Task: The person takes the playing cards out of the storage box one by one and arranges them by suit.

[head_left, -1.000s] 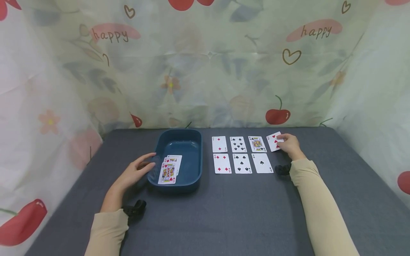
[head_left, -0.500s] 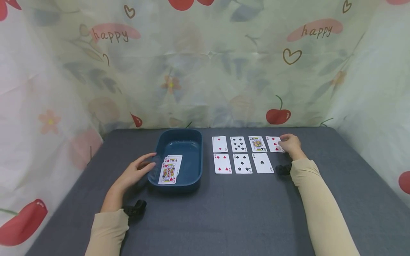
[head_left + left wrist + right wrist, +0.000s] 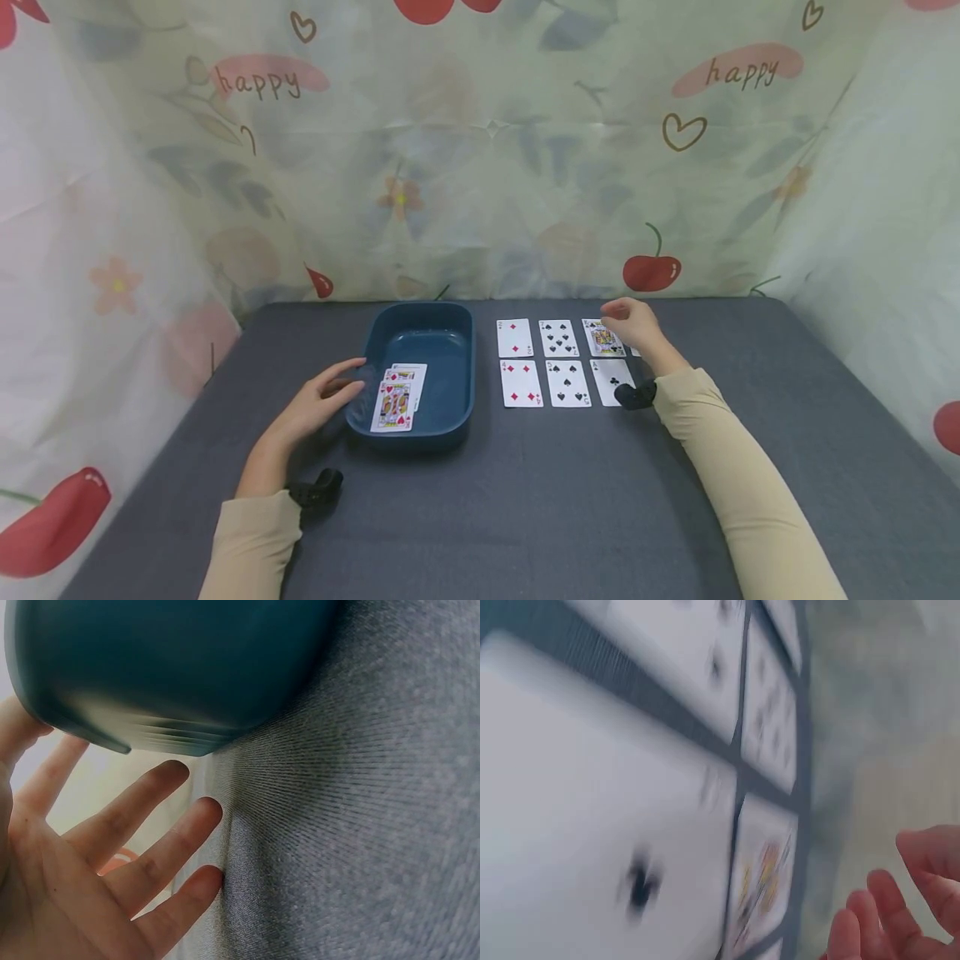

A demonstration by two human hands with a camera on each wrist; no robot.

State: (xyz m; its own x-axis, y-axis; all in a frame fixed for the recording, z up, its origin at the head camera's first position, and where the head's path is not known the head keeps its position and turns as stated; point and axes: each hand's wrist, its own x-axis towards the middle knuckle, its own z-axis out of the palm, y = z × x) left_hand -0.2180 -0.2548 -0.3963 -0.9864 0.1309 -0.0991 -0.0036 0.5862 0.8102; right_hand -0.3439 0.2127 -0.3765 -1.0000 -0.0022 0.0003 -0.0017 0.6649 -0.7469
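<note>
My right hand is above the right end of two rows of playing cards, fingers loosely bent and nothing held. It overlaps the king of clubs and hides most of the heart card beside it. Below lies the ace of clubs, partly covered by the wrist camera. In the right wrist view the ace is large and blurred, fingers apart from it. My left hand touches the left rim of a blue rectangular tub, three fingers spread below the rim in the left wrist view. A king of hearts tops overlapping cards inside.
Farther left in the rows lie two diamond cards, the upper and the lower, and two spade cards, the upper and the lower. A printed curtain hangs behind the grey cloth-covered table.
The heart card was straightened in line with the upper row and let go. My right hand then moved left and away from it. The left hand and tub stayed put.
</note>
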